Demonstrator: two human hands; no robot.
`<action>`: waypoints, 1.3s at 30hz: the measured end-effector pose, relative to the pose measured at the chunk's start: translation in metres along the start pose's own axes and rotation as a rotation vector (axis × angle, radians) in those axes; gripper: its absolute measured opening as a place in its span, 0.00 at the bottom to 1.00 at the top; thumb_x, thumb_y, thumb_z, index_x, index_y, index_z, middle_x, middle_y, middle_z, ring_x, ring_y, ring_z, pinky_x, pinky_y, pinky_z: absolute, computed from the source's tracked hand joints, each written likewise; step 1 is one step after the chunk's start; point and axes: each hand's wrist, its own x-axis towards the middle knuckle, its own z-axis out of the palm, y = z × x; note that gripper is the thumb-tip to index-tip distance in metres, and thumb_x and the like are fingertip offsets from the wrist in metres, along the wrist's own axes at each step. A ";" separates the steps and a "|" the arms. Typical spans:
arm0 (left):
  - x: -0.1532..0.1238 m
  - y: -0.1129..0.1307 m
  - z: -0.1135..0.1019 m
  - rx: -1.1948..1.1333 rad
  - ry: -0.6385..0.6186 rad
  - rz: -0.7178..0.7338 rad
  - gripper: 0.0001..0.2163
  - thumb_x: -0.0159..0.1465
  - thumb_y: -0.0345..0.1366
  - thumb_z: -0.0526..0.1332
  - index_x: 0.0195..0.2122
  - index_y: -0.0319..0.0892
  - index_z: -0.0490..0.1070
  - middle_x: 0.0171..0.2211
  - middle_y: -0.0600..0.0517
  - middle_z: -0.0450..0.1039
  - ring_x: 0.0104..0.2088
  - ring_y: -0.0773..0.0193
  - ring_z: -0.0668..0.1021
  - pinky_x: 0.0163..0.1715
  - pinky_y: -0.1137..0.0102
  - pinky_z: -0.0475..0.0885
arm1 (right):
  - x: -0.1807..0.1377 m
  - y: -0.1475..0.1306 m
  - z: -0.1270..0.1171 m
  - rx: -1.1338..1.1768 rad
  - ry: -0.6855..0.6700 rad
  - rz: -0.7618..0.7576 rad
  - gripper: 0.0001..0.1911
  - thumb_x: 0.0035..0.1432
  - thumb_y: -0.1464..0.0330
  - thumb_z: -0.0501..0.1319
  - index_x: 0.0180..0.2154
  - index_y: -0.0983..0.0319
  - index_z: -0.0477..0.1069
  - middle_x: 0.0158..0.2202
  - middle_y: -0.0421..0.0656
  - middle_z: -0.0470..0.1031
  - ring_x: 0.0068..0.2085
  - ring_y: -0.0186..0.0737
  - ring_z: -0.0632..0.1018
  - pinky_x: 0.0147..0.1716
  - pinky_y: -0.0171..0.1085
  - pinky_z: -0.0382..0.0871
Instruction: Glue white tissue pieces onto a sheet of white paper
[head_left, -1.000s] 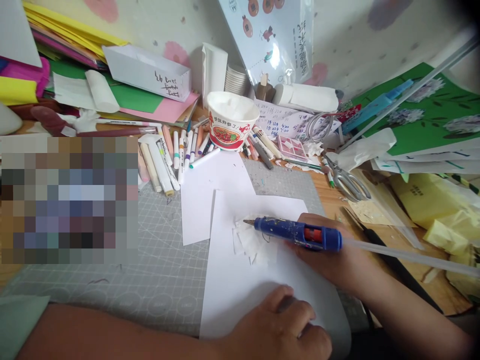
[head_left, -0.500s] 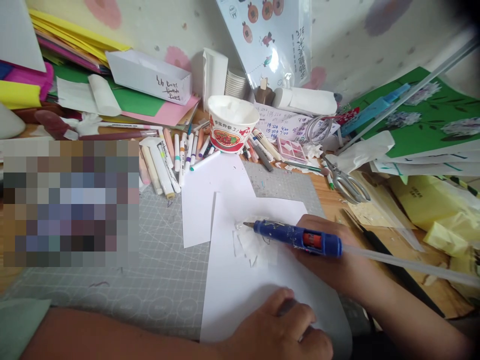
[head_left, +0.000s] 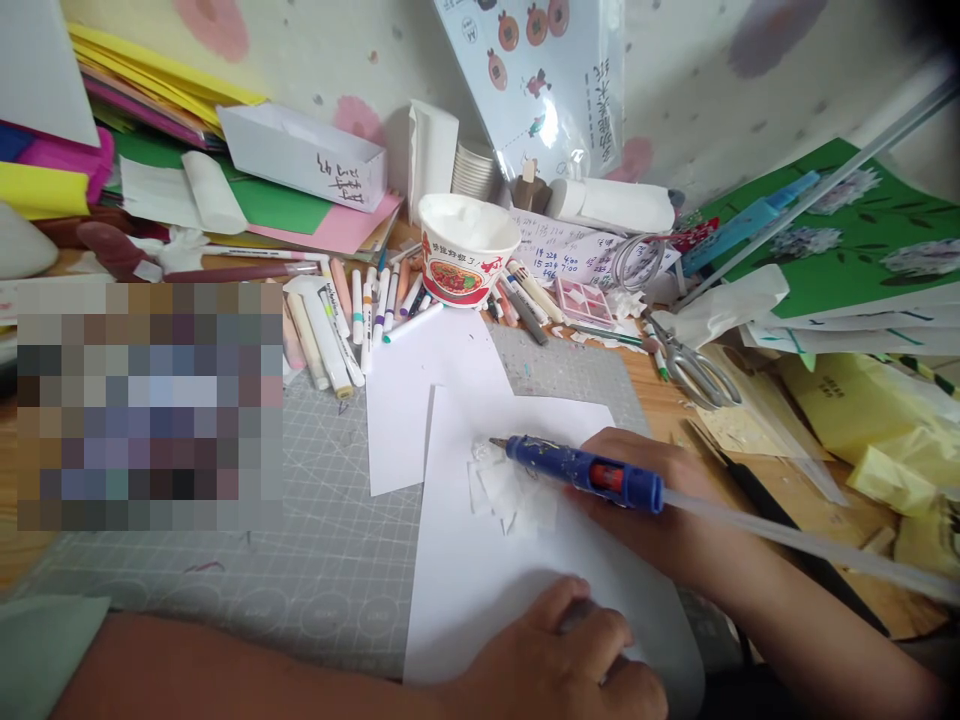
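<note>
My right hand is wrapped round the handle side of a blue hot glue gun. A long, clear glue stick trails from its rear. The dark nozzle points left, just over a clear glossy patch on a white sheet of paper; I cannot tell whether it touches. Beside the patch lie overlapping translucent whitish pieces, partly under the gun. My left hand rests on the sheet's lower part, fingers bent and apart, holding nothing that I can see.
Under the sheets is a grey cutting mat. Behind stand a paper bowl and several markers. Scissors and a long black strip lie on the right. A white box is back left. A blurred block covers the left side.
The glue gun has shifted slightly left and down at its rear, with its nozzle still by the glossy patch. My left hand stays in place on the paper. The view has shifted slightly.
</note>
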 end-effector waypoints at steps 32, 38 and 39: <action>0.001 0.001 -0.002 -0.014 -0.025 -0.005 0.05 0.67 0.29 0.56 0.35 0.40 0.70 0.29 0.55 0.74 0.36 0.66 0.74 0.49 0.64 0.69 | -0.001 0.003 0.000 -0.024 -0.016 0.009 0.07 0.58 0.66 0.57 0.29 0.60 0.68 0.28 0.42 0.71 0.29 0.39 0.72 0.28 0.36 0.61; 0.003 0.000 -0.002 -0.007 0.080 -0.024 0.10 0.70 0.27 0.51 0.34 0.40 0.69 0.27 0.55 0.74 0.34 0.66 0.74 0.48 0.64 0.68 | 0.000 0.008 0.003 -0.131 0.088 0.001 0.12 0.53 0.71 0.57 0.20 0.59 0.58 0.21 0.38 0.64 0.22 0.33 0.66 0.22 0.33 0.55; 0.003 0.000 -0.003 -0.011 0.074 -0.024 0.10 0.70 0.27 0.51 0.33 0.40 0.69 0.27 0.55 0.74 0.35 0.66 0.74 0.48 0.65 0.68 | 0.000 0.008 0.002 -0.136 0.094 -0.011 0.11 0.52 0.72 0.57 0.20 0.59 0.57 0.20 0.38 0.64 0.22 0.33 0.66 0.22 0.33 0.55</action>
